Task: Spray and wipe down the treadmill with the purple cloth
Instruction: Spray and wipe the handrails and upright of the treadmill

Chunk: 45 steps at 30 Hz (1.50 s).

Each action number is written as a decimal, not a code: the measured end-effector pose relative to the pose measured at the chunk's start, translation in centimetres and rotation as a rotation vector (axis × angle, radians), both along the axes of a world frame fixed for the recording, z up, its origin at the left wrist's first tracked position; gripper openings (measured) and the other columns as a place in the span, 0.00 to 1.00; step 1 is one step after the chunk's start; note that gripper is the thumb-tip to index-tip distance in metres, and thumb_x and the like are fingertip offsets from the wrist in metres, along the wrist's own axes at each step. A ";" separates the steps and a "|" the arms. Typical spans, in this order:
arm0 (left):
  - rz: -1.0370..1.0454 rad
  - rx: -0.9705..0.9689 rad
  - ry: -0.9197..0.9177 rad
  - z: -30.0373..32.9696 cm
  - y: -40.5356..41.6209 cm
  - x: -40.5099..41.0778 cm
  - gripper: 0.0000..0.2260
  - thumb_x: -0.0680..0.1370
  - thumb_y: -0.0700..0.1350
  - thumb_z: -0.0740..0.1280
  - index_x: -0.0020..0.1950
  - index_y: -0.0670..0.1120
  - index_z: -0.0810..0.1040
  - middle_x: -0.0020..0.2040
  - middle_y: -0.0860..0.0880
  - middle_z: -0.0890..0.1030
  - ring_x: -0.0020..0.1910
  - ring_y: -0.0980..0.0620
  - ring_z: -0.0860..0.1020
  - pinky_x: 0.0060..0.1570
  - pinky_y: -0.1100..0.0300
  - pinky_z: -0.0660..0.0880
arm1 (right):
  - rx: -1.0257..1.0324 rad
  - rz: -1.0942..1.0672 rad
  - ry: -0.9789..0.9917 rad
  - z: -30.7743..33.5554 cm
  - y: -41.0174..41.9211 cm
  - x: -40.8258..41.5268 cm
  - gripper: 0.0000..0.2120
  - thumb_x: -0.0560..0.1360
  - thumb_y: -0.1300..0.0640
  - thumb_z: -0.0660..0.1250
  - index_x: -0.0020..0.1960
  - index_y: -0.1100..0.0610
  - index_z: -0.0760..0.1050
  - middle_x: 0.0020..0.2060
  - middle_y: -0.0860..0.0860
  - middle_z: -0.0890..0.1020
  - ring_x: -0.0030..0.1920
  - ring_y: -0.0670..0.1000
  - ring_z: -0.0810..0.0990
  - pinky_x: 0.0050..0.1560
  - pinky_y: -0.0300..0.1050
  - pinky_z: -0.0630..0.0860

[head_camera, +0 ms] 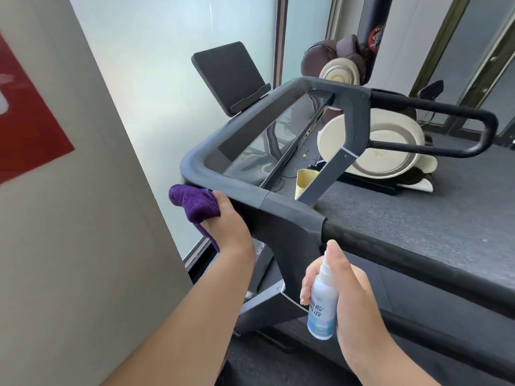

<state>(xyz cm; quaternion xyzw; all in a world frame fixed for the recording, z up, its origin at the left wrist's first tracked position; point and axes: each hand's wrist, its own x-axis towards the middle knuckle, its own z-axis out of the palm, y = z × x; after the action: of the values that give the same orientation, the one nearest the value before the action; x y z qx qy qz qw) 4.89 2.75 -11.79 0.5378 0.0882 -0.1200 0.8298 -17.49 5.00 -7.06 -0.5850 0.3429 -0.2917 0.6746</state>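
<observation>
Head view. The treadmill (278,210) fills the middle and right of the frame, seen from its left side near the console end. Its grey frame wraps round a glossy dark console panel (267,140), and a black tablet holder (225,76) stands tilted above the far edge of that frame.

The left hand (231,218) is at the near left corner of the treadmill frame, on its lower outer edge. The fingers are curled round the purple cloth (195,203), which is bunched against the frame corner; a strip of cloth hangs down below the hand.

The right hand (342,285) is lower, just beside the treadmill's upright post, apart from it. It grips a small white and blue spray bottle (323,305), held upright with the fingers wrapped round the body. One digit rests on top of the spray head; whether it is pressing cannot be told.

A black padded handrail (390,252) runs from the frame toward the right edge of the picture. Beyond the treadmill, on the dark floor, stands a cream and brown massage chair (376,146). A pale yellow cup-like object (303,182) shows through the frame beside the far post. Left of the treadmill is a grey wall (69,218) carrying a red sign (25,121), with frosted glass (156,65) behind the console.
</observation>
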 end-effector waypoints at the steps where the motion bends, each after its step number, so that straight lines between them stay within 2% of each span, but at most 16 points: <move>1: -0.012 -0.011 0.014 -0.1 0.1 0.9 0.29 0.75 0.66 0.68 0.74 0.61 0.68 0.66 0.59 0.77 0.64 0.56 0.77 0.70 0.48 0.73 | -0.004 -0.009 -0.006 0.1 0.1 0.4 0.38 0.71 0.27 0.60 0.35 0.65 0.73 0.35 0.69 0.77 0.34 0.55 0.77 0.43 0.47 0.74; 5: -0.027 -0.039 0.026 0.1 0.7 3.2 0.16 0.76 0.66 0.66 0.60 0.61 0.73 0.54 0.55 0.81 0.49 0.54 0.80 0.62 0.44 0.79 | -0.001 -0.033 -0.029 0.1 0.6 1.4 0.36 0.73 0.29 0.60 0.35 0.65 0.73 0.36 0.71 0.77 0.34 0.55 0.77 0.43 0.48 0.74; 8: -0.065 -0.015 0.019 0.2 1.1 2.9 0.20 0.75 0.66 0.65 0.63 0.60 0.73 0.60 0.50 0.81 0.49 0.51 0.82 0.58 0.47 0.81 | 0.010 -0.034 -0.043 -0.1 1.0 1.6 0.38 0.71 0.27 0.61 0.36 0.65 0.74 0.36 0.71 0.77 0.35 0.56 0.77 0.44 0.50 0.74; 10: -0.081 0.014 0.024 0.1 1.3 2.1 0.21 0.77 0.66 0.65 0.66 0.59 0.71 0.61 0.51 0.80 0.52 0.51 0.82 0.56 0.50 0.81 | 0.016 -0.031 -0.052 -0.1 1.1 1.4 0.39 0.70 0.26 0.62 0.36 0.66 0.73 0.36 0.72 0.77 0.34 0.56 0.77 0.44 0.50 0.74; 13: -0.072 0.085 -0.001 0.5 1.4 -0.1 0.07 0.82 0.59 0.65 0.56 0.63 0.69 0.49 0.58 0.77 0.43 0.60 0.80 0.53 0.54 0.80 | 0.023 -0.020 -0.065 0.0 0.9 0.7 0.38 0.69 0.26 0.62 0.36 0.65 0.73 0.36 0.72 0.76 0.34 0.56 0.77 0.43 0.50 0.74; 15: -0.072 0.115 -0.025 1.1 1.2 -2.5 0.05 0.84 0.55 0.65 0.54 0.60 0.68 0.46 0.61 0.74 0.36 0.69 0.78 0.48 0.60 0.76 | 0.021 -0.009 -0.068 0.1 0.7 0.0 0.38 0.70 0.26 0.62 0.36 0.65 0.73 0.36 0.71 0.77 0.35 0.56 0.77 0.43 0.50 0.75; 18: -0.117 0.121 -0.056 0.8 0.9 -5.4 0.13 0.84 0.56 0.64 0.64 0.59 0.63 0.51 0.62 0.73 0.42 0.68 0.77 0.51 0.59 0.74 | 0.018 0.029 -0.056 0.3 0.4 -1.4 0.39 0.69 0.26 0.61 0.35 0.66 0.74 0.34 0.70 0.77 0.34 0.56 0.78 0.43 0.49 0.75; 21: -0.120 0.135 -0.082 0.4 0.2 -8.0 0.10 0.84 0.57 0.64 0.59 0.62 0.64 0.50 0.62 0.72 0.46 0.65 0.74 0.54 0.58 0.73 | 0.030 0.064 -0.058 0.5 -0.1 -3.2 0.40 0.67 0.26 0.61 0.35 0.67 0.74 0.33 0.69 0.78 0.33 0.56 0.79 0.43 0.48 0.75; 23: -0.112 0.168 -0.120 0.1 -0.3 -10.0 0.10 0.83 0.57 0.64 0.60 0.62 0.64 0.51 0.64 0.72 0.46 0.68 0.75 0.56 0.59 0.72 | 0.030 0.089 -0.058 0.6 -0.5 -4.5 0.40 0.67 0.25 0.61 0.35 0.66 0.74 0.32 0.67 0.79 0.33 0.56 0.79 0.44 0.49 0.75; 25: -0.117 0.207 -0.162 -0.6 -1.0 -11.8 0.19 0.82 0.61 0.64 0.70 0.61 0.63 0.58 0.64 0.74 0.52 0.70 0.75 0.61 0.62 0.70 | 0.038 0.114 -0.063 0.8 -0.9 -5.8 0.40 0.66 0.25 0.61 0.35 0.67 0.75 0.31 0.65 0.79 0.33 0.56 0.79 0.43 0.48 0.75; 27: -0.130 0.231 -0.175 -1.3 -1.6 -13.5 0.32 0.78 0.67 0.64 0.78 0.60 0.59 0.69 0.61 0.73 0.63 0.63 0.75 0.68 0.59 0.69 | 0.049 0.137 -0.074 1.0 -1.4 -7.0 0.41 0.66 0.26 0.62 0.34 0.68 0.74 0.31 0.65 0.79 0.33 0.56 0.79 0.42 0.47 0.76; 30: -0.114 0.297 -0.198 -2.2 -2.3 -15.8 0.40 0.71 0.78 0.61 0.79 0.65 0.57 0.75 0.56 0.71 0.73 0.51 0.72 0.75 0.46 0.67 | 0.052 0.164 -0.096 1.3 -1.8 -8.8 0.40 0.66 0.27 0.62 0.32 0.69 0.73 0.31 0.68 0.78 0.33 0.56 0.79 0.38 0.44 0.77; 34: -0.163 0.312 -0.186 -3.9 -3.7 -17.8 0.38 0.69 0.80 0.63 0.74 0.67 0.61 0.72 0.51 0.75 0.70 0.44 0.75 0.70 0.39 0.72 | 0.054 0.196 -0.082 1.3 -2.2 -11.0 0.40 0.66 0.27 0.62 0.32 0.68 0.73 0.31 0.68 0.78 0.32 0.56 0.79 0.37 0.44 0.77; 39: -0.204 0.242 -0.182 -1.8 -3.2 -20.3 0.42 0.67 0.81 0.63 0.77 0.67 0.58 0.72 0.56 0.74 0.70 0.50 0.75 0.71 0.45 0.72 | 0.047 0.214 -0.089 1.4 -2.4 -13.0 0.41 0.67 0.26 0.62 0.33 0.69 0.73 0.31 0.68 0.78 0.33 0.58 0.79 0.39 0.47 0.76; 42: -0.208 0.208 -0.161 -1.2 -2.8 -20.1 0.43 0.67 0.80 0.64 0.78 0.67 0.56 0.69 0.53 0.76 0.64 0.50 0.79 0.64 0.47 0.78 | 0.039 0.231 -0.078 1.4 -2.3 -13.4 0.42 0.67 0.26 0.61 0.33 0.69 0.73 0.31 0.68 0.78 0.33 0.58 0.79 0.43 0.51 0.77; 45: -0.139 0.209 -0.126 -0.9 -3.2 -17.9 0.45 0.65 0.82 0.63 0.78 0.64 0.58 0.64 0.49 0.80 0.59 0.50 0.82 0.64 0.48 0.78 | 0.027 0.238 -0.074 1.5 -2.0 -13.5 0.41 0.67 0.26 0.61 0.33 0.68 0.74 0.31 0.67 0.79 0.34 0.57 0.79 0.46 0.53 0.75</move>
<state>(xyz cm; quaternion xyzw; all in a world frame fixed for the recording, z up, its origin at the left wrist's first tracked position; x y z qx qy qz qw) -13.02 -0.43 -12.69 0.6327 0.0105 -0.1334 0.7628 -31.03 2.99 -5.59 -0.6013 0.2496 -0.2263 0.7245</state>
